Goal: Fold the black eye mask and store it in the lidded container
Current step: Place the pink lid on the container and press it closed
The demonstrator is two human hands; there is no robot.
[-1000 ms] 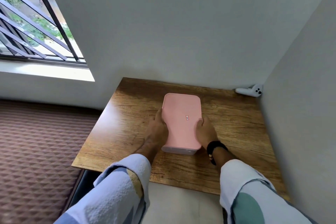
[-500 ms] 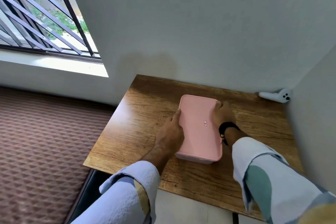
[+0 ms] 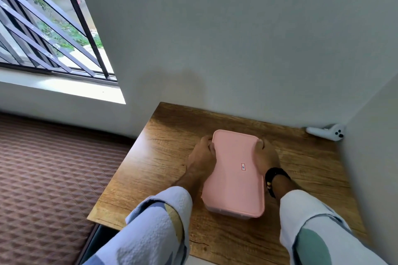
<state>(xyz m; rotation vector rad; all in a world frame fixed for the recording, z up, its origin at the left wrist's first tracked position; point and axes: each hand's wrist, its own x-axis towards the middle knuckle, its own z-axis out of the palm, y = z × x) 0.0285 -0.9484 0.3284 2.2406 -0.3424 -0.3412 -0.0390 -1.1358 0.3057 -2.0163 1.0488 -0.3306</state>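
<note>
Corner nook: wooden tabletop (image 3: 168, 170) pushed against a grey wall, barred window (image 3: 43, 28) far left, quilted brown mat (image 3: 43, 178) on the left, white controller (image 3: 327, 132) tucked into the far right corner

Pink lidded container (image 3: 235, 173) sits mid-table, long axis running near to far, lid on and lying flat as far as I can see. Small label on the lid, right of centre; print too small to read

My left hand (image 3: 202, 157) is curled against the container's far left corner, fingers wrapped on the lid edge. My right hand (image 3: 266, 157) grips the far right corner the same way, dark band at the wrist. Both hands closed on the container, one to each side

Black eye mask: not visible anywhere. The walls under the lid look cloudy and show nothing, so I cannot tell whether the mask is inside

Judgement: this reads as pressing the lid home at the far corners, late in the task

Risks from here:
- near edge of the lid may not be seated, since both hands work the far end only; it could pop up on lifting
- uneven push at the far end could skid the container toward the near table edge
- fabric or strap caught under the rim would stop the seal
</note>
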